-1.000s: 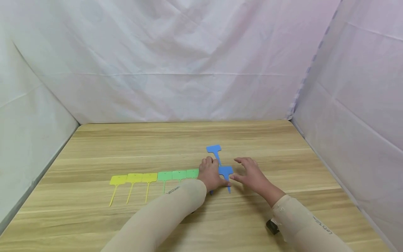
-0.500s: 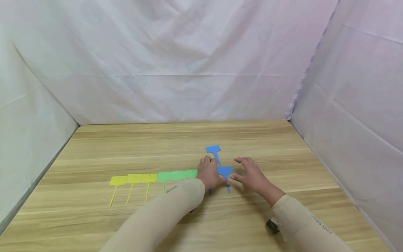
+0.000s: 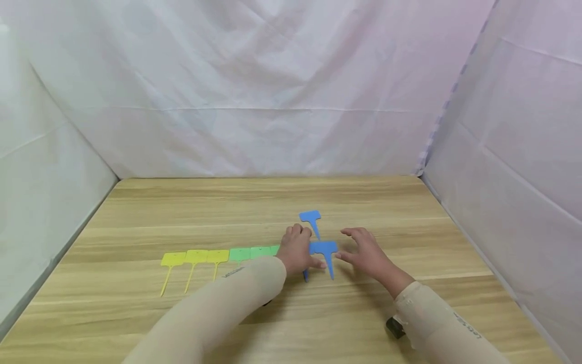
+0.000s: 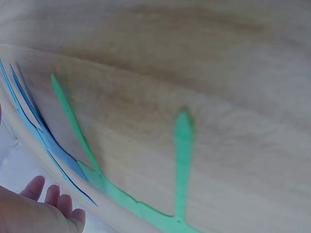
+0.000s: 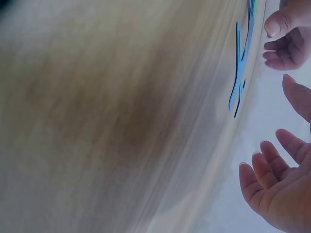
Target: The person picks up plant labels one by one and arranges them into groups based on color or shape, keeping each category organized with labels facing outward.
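Observation:
A row of T-shaped plastic plant labels lies on the wooden table. On its left are three yellow labels point(image 3: 197, 256), then green labels point(image 3: 239, 254), the last partly covered by my left hand. Blue labels end the row; the rightmost blue label point(image 3: 325, 247) shows whole, its neighbour is mostly hidden. Another blue label point(image 3: 310, 216) lies tilted just behind them. My left hand point(image 3: 295, 251) hovers over the green-to-blue join, fingers loosely bent and nothing in them. To the right of the blue labels, my right hand point(image 3: 366, 253) is raised with fingers spread, holding nothing.
White cloth walls point(image 3: 273, 91) stand at the back and on both sides of the wooden table point(image 3: 364, 202). A small black object point(image 3: 394, 327) sits at my right sleeve.
My left hand has shifted slightly to the left, uncovering more of the blue labels. My right hand stays in about the same place. The labels look unmoved.

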`<state>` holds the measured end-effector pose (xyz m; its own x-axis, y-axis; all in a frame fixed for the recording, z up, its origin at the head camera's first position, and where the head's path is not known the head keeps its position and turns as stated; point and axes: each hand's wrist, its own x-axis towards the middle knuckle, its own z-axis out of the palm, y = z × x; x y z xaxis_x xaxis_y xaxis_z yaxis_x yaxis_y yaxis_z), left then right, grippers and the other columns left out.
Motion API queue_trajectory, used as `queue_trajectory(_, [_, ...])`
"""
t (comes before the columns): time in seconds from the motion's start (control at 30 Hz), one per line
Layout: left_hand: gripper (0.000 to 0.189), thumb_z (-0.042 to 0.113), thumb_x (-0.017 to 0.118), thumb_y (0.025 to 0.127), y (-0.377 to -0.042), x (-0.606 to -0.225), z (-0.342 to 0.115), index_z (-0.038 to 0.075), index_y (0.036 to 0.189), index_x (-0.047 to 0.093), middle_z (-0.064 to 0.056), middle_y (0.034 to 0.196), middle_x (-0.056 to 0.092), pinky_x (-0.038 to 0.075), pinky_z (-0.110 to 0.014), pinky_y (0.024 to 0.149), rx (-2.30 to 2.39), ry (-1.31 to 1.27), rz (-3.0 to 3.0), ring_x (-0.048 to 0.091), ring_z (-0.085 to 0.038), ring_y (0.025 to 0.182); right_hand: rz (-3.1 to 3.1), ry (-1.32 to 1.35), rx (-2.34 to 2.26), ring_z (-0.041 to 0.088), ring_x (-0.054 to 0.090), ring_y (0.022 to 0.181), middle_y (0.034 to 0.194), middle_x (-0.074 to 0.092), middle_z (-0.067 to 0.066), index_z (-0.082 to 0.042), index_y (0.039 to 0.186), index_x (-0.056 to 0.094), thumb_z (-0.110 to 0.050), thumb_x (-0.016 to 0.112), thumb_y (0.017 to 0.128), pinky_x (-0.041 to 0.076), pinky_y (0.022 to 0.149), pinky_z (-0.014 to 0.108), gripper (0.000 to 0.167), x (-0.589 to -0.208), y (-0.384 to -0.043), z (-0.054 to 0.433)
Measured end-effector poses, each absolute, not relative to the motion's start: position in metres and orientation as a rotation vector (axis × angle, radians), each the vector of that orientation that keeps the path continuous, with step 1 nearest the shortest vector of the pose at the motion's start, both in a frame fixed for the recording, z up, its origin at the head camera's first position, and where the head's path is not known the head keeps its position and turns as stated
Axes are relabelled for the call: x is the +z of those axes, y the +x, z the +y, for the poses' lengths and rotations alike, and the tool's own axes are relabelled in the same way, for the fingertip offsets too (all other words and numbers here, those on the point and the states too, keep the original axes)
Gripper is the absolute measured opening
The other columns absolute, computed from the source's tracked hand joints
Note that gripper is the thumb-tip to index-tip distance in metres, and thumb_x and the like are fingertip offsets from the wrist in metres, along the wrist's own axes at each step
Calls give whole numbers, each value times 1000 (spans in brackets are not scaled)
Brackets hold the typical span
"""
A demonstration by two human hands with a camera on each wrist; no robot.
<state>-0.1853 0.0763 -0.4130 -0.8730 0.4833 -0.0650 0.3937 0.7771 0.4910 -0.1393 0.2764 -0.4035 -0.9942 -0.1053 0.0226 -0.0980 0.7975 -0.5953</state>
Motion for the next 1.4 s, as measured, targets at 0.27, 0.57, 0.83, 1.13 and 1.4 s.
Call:
queue_trajectory(0.27, [73, 43, 82, 74, -178, -411, 66, 3, 129, 53, -11, 124, 50, 37, -39, 101, 705, 788, 2774, 41, -26, 111, 2958, -168, -984, 43, 35, 130, 138, 44, 24, 1, 136, 49, -22, 73, 87, 32, 105, 60, 59, -405, -145, 279])
queue_trajectory(0.57, [63, 40, 77, 79, -174, -418, 57, 4, 126, 54, -8, 120, 51, 37, -36, 99, 579, 938, 2778, 42, -22, 106, 2965, -177, -952, 45, 37, 128, 136, 46, 25, 3, 134, 49, -21, 73, 87, 33, 104, 59, 59, -404, -152, 283])
queue_trajectory(0.83, [60, 39, 78, 79, -170, -420, 55, 3, 122, 57, -7, 117, 52, 37, -35, 97, 596, 968, 2780, 42, -21, 103, 2946, -195, -956, 43, 41, 123, 136, 46, 25, 3, 135, 49, -22, 73, 87, 38, 99, 58, 59, -404, -160, 287])
queue_trajectory(1.13, [56, 38, 71, 86, -162, -418, 56, 3, 127, 55, -6, 119, 50, 36, -35, 100, 590, 938, 2743, 42, -20, 106, 2931, -241, -951, 43, 45, 119, 131, 49, 24, 4, 133, 51, -19, 73, 87, 40, 97, 56, 56, -403, -174, 285])
queue_trajectory(1.4, [54, 36, 72, 86, -162, -422, 54, 3, 125, 56, -4, 114, 50, 38, -32, 95, 535, 930, 2790, 40, -18, 100, 2894, -260, -973, 43, 43, 122, 136, 45, 24, 1, 135, 50, -16, 74, 86, 38, 100, 57, 57, -404, -191, 288])
